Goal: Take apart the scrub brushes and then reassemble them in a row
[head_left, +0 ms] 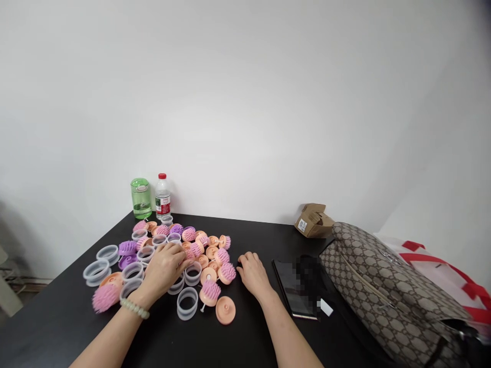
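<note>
My left hand (163, 271) lies over a loose heap of plastic scalp massager parts, its fingertips among peach and pink pieces. A pale bead bracelet (134, 308) circles that wrist. Pink bristle heads (105, 297), purple bristle heads (127, 248), peach round bases (225, 310) and clear plastic rings (187, 303) lie mixed together. My right hand (251, 273) rests on the tabletop with relaxed fingers, holding nothing, just right of a pink-and-peach brush (226, 273). Whether my left hand grips a piece is hidden.
Everything stands on a black table (253, 240) against a white wall. A green bottle (140, 198) and a water bottle (163, 197) stand at the back, a cardboard box (314, 221) at back right. A phone (295, 289) and patterned handbag (383, 291) lie right, beside a red-and-white bag (433, 271).
</note>
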`<action>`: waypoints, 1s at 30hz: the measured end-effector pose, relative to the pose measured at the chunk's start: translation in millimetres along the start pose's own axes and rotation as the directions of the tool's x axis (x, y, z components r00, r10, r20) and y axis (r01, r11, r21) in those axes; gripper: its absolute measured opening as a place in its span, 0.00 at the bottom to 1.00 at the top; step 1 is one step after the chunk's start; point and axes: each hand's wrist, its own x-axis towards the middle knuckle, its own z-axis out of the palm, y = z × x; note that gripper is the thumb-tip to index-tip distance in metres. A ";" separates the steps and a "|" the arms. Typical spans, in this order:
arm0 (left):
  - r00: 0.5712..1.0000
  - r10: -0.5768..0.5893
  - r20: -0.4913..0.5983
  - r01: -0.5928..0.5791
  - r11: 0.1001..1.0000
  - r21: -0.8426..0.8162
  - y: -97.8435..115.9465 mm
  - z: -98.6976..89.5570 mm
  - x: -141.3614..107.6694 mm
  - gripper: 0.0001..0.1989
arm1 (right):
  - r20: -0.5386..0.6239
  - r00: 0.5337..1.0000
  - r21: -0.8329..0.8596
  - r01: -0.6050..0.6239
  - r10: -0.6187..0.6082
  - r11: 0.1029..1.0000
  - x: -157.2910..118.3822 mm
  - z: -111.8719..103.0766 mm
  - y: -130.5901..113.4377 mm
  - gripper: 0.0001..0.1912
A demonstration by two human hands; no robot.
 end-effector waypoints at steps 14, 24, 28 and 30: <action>0.997 -0.015 0.070 0.015 1.000 -0.002 11.4 -10.0 1.1 0.21 | -0.012 1.000 -0.013 0.008 -0.008 1.000 1.3 8.8 3.9 0.08; 0.999 -0.020 0.036 0.018 0.999 0.038 16.1 -11.6 0.7 0.13 | -0.067 0.996 0.034 0.059 -0.056 0.998 1.6 22.5 12.1 0.08; 1.000 0.029 0.000 -0.029 0.999 -0.014 17.6 -8.0 0.0 0.12 | -0.088 0.996 0.084 0.039 -0.032 0.996 2.1 24.8 13.8 0.07; 0.999 0.039 0.001 -0.039 0.999 -0.038 18.5 -6.6 -0.6 0.13 | -0.102 0.995 0.122 0.017 -0.005 0.992 2.8 24.6 15.0 0.08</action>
